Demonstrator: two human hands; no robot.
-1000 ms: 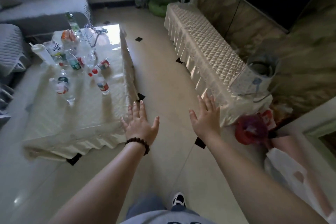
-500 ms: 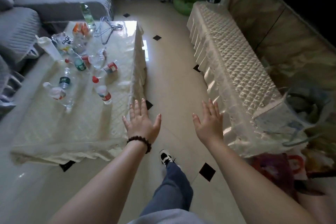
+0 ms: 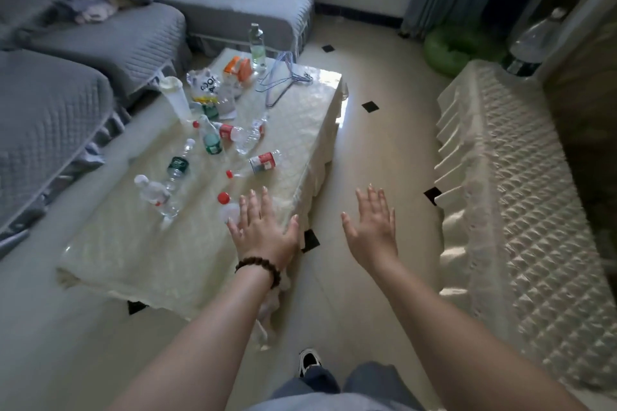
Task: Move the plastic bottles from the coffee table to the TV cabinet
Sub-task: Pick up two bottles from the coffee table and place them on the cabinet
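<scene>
Several plastic bottles lie scattered on the cream-covered coffee table (image 3: 140, 260). A red-capped bottle (image 3: 226, 207) lies nearest, partly hidden behind my left hand (image 3: 263, 230), which hovers open over the table's near right part. Further back lie a red-labelled bottle (image 3: 262, 162), a green-labelled bottle (image 3: 178, 165) and a clear bottle (image 3: 152, 192). A tall green-tinted bottle (image 3: 256, 43) stands at the far end. My right hand (image 3: 372, 227) is open above the floor between the table and the TV cabinet (image 3: 521, 210), which has a quilted cream cover.
A grey sofa (image 3: 83, 43) runs along the left and far side. Wire hangers (image 3: 283, 80), a white cup (image 3: 175, 98) and snack bags (image 3: 207, 87) sit on the table. A large water bottle (image 3: 531, 43) stands at the cabinet's far end, a green cushion (image 3: 457, 48) on the floor.
I have stepped forward and turned left toward the coffee table. My left hand now reaches over the table's near corner beside the red-capped bottle; both hands stay open.
</scene>
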